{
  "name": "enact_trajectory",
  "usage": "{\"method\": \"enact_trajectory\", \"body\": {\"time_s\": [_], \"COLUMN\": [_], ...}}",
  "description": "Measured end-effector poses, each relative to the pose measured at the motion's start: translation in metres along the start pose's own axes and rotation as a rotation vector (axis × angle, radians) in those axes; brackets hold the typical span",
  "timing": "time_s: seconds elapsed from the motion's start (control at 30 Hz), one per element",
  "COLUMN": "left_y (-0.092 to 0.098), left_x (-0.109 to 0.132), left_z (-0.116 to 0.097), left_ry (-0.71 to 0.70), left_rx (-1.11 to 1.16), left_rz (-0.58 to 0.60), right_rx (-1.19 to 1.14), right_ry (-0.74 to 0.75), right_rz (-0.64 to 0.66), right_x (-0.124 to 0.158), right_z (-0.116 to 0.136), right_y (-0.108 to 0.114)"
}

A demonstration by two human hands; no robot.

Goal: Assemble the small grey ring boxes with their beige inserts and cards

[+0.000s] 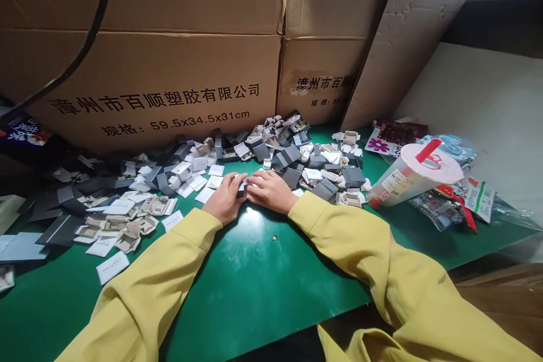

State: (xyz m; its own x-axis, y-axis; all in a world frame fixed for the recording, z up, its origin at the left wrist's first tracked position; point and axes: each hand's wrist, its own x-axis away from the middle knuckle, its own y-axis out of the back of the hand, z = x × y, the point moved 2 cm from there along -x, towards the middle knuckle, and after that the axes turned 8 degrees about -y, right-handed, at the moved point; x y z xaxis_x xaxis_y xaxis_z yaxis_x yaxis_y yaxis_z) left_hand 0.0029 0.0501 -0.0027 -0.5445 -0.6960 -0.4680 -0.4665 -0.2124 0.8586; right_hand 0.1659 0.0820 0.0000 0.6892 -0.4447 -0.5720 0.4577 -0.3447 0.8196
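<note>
Small dark grey cardboard box (242, 186) sits on the green table mat (263, 277), pinched between my left hand (224, 199) and right hand (269, 189), fingers of both curled around it. Just beyond lies a heap of grey box parts and white paper cards (190, 172); a plastic lidded drink cup with red straw (413, 172) leans well to my right, before big brown cartons (169, 68).

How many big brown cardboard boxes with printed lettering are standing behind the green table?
2. One wide brown cardboard box stands on the left; a second brown cardboard box stands right of it. A flat cardboard sheet leans beside them and may hide more.
</note>
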Motion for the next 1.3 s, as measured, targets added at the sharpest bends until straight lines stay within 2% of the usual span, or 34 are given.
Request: {"method": "enact_trajectory", "body": {"time_s": [0.37,0.57,0.9,1.07,1.3], "left_y": [0.000,-0.001,0.003,0.003,0.005], "left_x": [0.003,0.002,0.000,-0.001,-0.003], "left_z": [0.005,0.004,0.004,0.004,0.001], "left_ry": [0.067,0.074,0.045,0.038,0.045], "left_rx": [0.147,0.192,0.256,0.287,0.279], "left_rz": [0.006,-0.026,-0.056,-0.051,-0.034], "right_rx": [-0.046,-0.093,-0.150,-0.155,-0.129], "right_ry": [-0.009,-0.032,0.055,0.098,0.084], "right_rz": [0.024,0.090,0.105,0.103,0.166], "right_x": [0.002,-0.002,-0.002,-0.003,-0.005], "right_z": [0.002,0.002,-0.003,0.000,-0.002], "right_y": [-0.001,0.005,-0.001,0.004,0.006]}}
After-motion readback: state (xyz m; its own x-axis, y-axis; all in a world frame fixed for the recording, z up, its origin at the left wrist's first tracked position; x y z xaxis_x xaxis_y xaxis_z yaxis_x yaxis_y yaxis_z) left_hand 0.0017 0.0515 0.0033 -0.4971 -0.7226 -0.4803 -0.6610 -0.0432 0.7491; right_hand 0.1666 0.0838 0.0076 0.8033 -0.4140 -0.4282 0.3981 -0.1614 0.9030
